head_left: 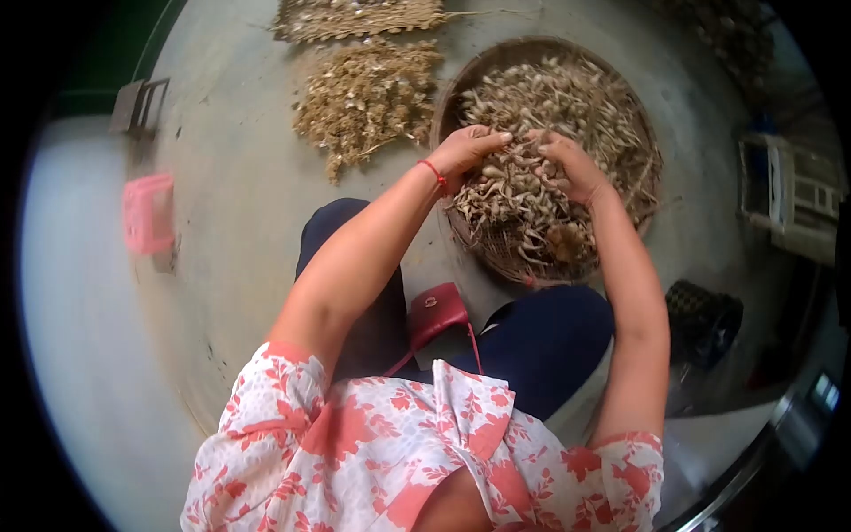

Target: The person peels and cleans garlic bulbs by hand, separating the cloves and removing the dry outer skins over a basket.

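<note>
A blurred pink plastic stool (pixel 149 214) stands on the smooth floor (pixel 230 177) at frame left. Upper centre, a crumbly tan heap (pixel 368 97) lies below a ribbed mat (pixel 355 19) cut off by the top edge. Right of it, left hand (pixel 470 152) and right hand (pixel 574 168) curl narrowly over dry, knobbly bulbs (pixel 567 97) in a round woven basket (pixel 496 263); whatever their fingertips grip, I cannot tell. Far right, a crate (pixel 789 191) blurs.
</note>
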### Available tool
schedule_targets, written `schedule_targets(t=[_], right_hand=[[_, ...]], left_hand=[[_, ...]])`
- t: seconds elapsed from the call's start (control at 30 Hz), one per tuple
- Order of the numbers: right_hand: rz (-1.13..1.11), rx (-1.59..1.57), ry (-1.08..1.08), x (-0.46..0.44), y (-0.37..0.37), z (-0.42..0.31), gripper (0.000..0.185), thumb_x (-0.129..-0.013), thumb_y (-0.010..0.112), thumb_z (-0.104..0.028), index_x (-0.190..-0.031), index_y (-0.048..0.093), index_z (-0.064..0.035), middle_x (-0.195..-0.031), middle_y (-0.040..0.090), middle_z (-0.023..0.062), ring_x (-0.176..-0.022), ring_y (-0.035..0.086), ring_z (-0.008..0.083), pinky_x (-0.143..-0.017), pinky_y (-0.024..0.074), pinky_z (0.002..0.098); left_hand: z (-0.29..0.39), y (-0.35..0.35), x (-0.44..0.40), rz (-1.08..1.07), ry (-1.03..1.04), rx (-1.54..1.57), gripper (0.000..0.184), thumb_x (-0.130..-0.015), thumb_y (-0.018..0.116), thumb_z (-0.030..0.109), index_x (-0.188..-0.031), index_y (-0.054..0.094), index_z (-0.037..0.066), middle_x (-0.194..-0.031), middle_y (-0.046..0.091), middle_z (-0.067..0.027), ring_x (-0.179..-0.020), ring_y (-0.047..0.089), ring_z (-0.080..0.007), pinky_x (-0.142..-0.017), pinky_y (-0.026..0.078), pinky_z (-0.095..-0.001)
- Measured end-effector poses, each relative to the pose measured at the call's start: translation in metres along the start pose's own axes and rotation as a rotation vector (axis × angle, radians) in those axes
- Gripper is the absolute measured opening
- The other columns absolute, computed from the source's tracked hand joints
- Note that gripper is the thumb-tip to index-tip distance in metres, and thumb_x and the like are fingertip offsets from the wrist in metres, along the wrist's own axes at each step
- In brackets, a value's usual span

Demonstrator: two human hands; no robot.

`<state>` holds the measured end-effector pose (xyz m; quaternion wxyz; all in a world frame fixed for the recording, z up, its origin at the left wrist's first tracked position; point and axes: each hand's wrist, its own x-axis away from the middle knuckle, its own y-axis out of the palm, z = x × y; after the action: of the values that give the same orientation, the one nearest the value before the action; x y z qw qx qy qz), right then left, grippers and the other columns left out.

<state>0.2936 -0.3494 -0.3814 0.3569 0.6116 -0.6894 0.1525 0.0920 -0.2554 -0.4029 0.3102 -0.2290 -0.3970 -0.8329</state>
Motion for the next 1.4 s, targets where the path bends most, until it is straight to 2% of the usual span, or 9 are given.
schedule_targets(t=[0.17, 0.33, 0.77, 0.97, 1.17, 1.23, 1.3, 1.33, 1.4], right_hand=[[0.242, 0.365, 0.090, 0.031, 0.037, -0.011, 0.022, -0.087, 0.059, -0.024, -0.106, 0.056, -0.0134, -0.092, 0.060, -0.0007, -0.077, 0.056, 0.0100, -0.066, 0.0474, 0.0288], [0.717, -0.126, -0.201, 0.033, 0.035, 0.022, 0.025, -0.086, 0.063, -0.027, -0.101, 0.056, -0.0078, -0.090, 0.058, 0.0029, -0.073, 0.054, 0.0125, -0.061, 0.0463, 0.0276], [0.646, -0.034, -0.181, 0.020, 0.072, 0.057, 0.024, -0.084, 0.062, -0.022, -0.097, 0.059, -0.0018, -0.085, 0.059, 0.0067, -0.067, 0.052, 0.0130, -0.054, 0.0454, 0.0300], [0.905, -0.293, -0.312, -0.003, 0.074, 0.030, 0.015, -0.085, 0.061, -0.018, -0.082, 0.055, -0.0049, -0.078, 0.054, 0.0034, -0.058, 0.054, 0.0106, -0.050, 0.0485, 0.0243], [0.794, -0.670, -0.423, -0.020, 0.056, 0.039, 0.013, -0.082, 0.061, -0.016, -0.084, 0.054, -0.0051, -0.081, 0.056, 0.0055, -0.059, 0.055, 0.0144, -0.051, 0.0493, 0.0294], [0.733, -0.594, -0.489, -0.025, 0.066, 0.043, 0.013, -0.083, 0.058, -0.016, -0.088, 0.056, -0.0042, -0.085, 0.058, 0.0062, -0.066, 0.056, 0.0144, -0.048, 0.0473, 0.0305], [0.748, 0.091, -0.673, -0.024, 0.083, 0.048, 0.015, -0.084, 0.055, -0.018, -0.089, 0.057, -0.0043, -0.092, 0.059, 0.0067, -0.074, 0.058, 0.0165, -0.057, 0.0489, 0.0308], [0.716, 0.110, -0.449, -0.006, 0.106, 0.032, 0.021, -0.084, 0.052, -0.020, -0.097, 0.059, -0.0045, -0.100, 0.059, 0.0089, -0.086, 0.059, 0.0213, -0.075, 0.0482, 0.0332], [0.644, 0.337, -0.581, -0.020, 0.092, 0.045, 0.026, -0.084, 0.051, -0.022, -0.103, 0.058, -0.0046, -0.105, 0.058, 0.0104, -0.093, 0.057, 0.0234, -0.084, 0.0446, 0.0341]], left_hand=[[-0.016, 0.022, -0.015, -0.278, -0.008, -0.049, 0.022, -0.085, 0.066, 0.026, -0.095, 0.053, 0.012, -0.087, 0.062, -0.0026, -0.065, 0.059, -0.0111, -0.042, 0.043, -0.0249], [-0.034, 0.035, -0.019, -0.113, 0.053, 0.191, 0.014, -0.088, 0.060, 0.021, -0.085, 0.048, 0.014, -0.078, 0.057, 0.0001, -0.061, 0.058, -0.0123, -0.040, 0.043, -0.0257], [-0.046, 0.022, -0.019, -0.122, 0.032, 0.042, 0.008, -0.089, 0.056, 0.019, -0.089, 0.049, 0.014, -0.075, 0.053, -0.0007, -0.057, 0.054, -0.0143, -0.037, 0.038, -0.0260], [-0.026, -0.026, -0.039, 0.313, 0.054, 0.331, 0.012, -0.090, 0.051, 0.021, -0.088, 0.049, 0.009, -0.076, 0.057, -0.0053, -0.059, 0.057, -0.0149, -0.038, 0.039, -0.0229], [-0.025, -0.007, -0.014, -0.293, -0.136, 0.251, 0.024, -0.087, 0.051, 0.019, -0.107, 0.053, 0.008, -0.107, 0.060, -0.0108, -0.086, 0.063, -0.0235, -0.055, 0.053, -0.0302], [-0.017, 0.001, -0.005, -0.321, -0.116, 0.286, 0.029, -0.087, 0.054, 0.028, -0.112, 0.053, 0.013, -0.108, 0.059, -0.0082, -0.093, 0.060, -0.0216, -0.065, 0.054, -0.0362], [-0.008, 0.005, 0.003, -0.274, -0.244, 0.429, 0.038, -0.085, 0.058, 0.042, -0.115, 0.053, 0.018, -0.108, 0.059, -0.0057, -0.098, 0.057, -0.0199, -0.076, 0.051, -0.0419], [-0.012, 0.004, 0.000, -0.240, -0.191, 0.386, 0.045, -0.081, 0.063, 0.051, -0.114, 0.053, 0.021, -0.108, 0.058, -0.0040, -0.095, 0.057, -0.0195, -0.080, 0.049, -0.0442], [-0.022, -0.003, -0.012, -0.203, -0.200, 0.390, 0.044, -0.080, 0.064, 0.050, -0.112, 0.054, 0.022, -0.108, 0.058, -0.0028, -0.094, 0.057, -0.0192, -0.081, 0.048, -0.0436]])
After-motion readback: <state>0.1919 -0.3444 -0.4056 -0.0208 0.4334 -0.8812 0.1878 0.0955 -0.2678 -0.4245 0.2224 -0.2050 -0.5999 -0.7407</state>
